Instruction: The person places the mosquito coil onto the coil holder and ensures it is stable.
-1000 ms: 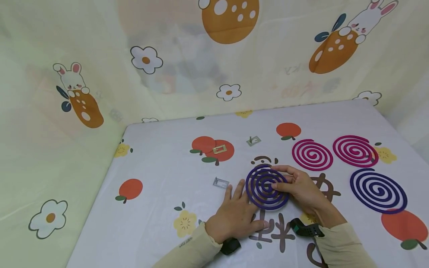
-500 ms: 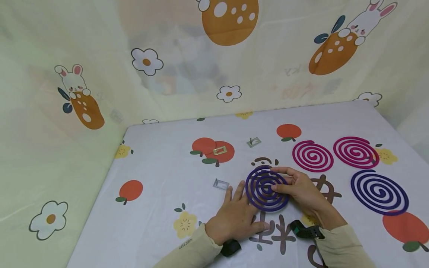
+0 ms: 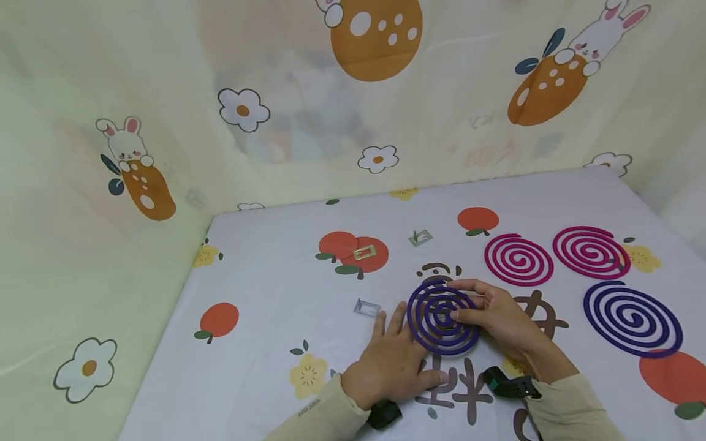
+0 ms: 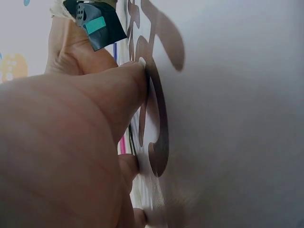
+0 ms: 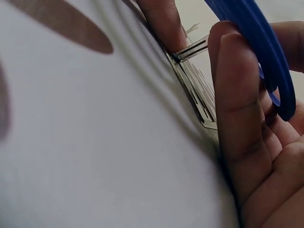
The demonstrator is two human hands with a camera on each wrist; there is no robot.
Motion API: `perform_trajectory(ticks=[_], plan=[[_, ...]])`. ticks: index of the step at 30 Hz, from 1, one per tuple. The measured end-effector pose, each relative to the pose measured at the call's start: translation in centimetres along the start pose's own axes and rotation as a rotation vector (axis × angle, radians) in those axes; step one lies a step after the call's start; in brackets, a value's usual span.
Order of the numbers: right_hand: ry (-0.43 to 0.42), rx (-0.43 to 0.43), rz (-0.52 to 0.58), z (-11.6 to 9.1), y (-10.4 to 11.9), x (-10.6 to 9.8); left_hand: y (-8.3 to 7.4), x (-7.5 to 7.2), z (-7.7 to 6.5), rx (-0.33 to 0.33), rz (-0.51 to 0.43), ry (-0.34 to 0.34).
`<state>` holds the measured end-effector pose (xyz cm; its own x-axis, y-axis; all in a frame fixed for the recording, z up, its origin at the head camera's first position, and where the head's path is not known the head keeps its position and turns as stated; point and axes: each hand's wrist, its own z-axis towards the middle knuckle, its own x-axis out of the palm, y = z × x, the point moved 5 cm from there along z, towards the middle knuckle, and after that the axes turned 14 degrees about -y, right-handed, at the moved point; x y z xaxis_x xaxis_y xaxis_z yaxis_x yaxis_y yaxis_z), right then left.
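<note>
My right hand [image 3: 504, 321] pinches a dark blue mosquito coil [image 3: 443, 316] between thumb and fingers, above the middle front of the table. In the right wrist view, the blue coil [image 5: 266, 45] is tilted, close above a thin metal coil stand [image 5: 194, 90] with a raised prong. A fingertip [image 5: 164, 23] touches the stand's end. My left hand [image 3: 388, 364] lies palm down on the tablecloth with fingers stretched, some hidden beneath the coil. The left wrist view shows its thumb [image 4: 118, 88] extended along the cloth.
Two pink coils [image 3: 518, 260] and another blue coil [image 3: 633, 315] lie at the right. Metal stands rest left of and behind the hands: a silver one [image 3: 366, 307], a gold-coloured one [image 3: 364, 252] and one with its prong up [image 3: 420, 238]. A patterned curtain [image 3: 298, 122] borders the back.
The head view has shifted slightly, moving the scene a little down and right. My hands and the held coil keep almost the same positions, with the coil still over the left fingers.
</note>
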<state>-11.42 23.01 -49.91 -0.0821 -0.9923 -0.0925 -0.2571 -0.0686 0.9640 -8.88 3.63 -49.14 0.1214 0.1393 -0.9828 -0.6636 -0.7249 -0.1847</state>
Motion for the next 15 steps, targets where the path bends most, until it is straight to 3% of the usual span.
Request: perform_trajectory(ticks=[15], plan=[[-0.001,0.01,-0.005,0.0,-0.02,-0.19,-0.02,-0.1,-0.04,-0.01,-0.004,0.03]])
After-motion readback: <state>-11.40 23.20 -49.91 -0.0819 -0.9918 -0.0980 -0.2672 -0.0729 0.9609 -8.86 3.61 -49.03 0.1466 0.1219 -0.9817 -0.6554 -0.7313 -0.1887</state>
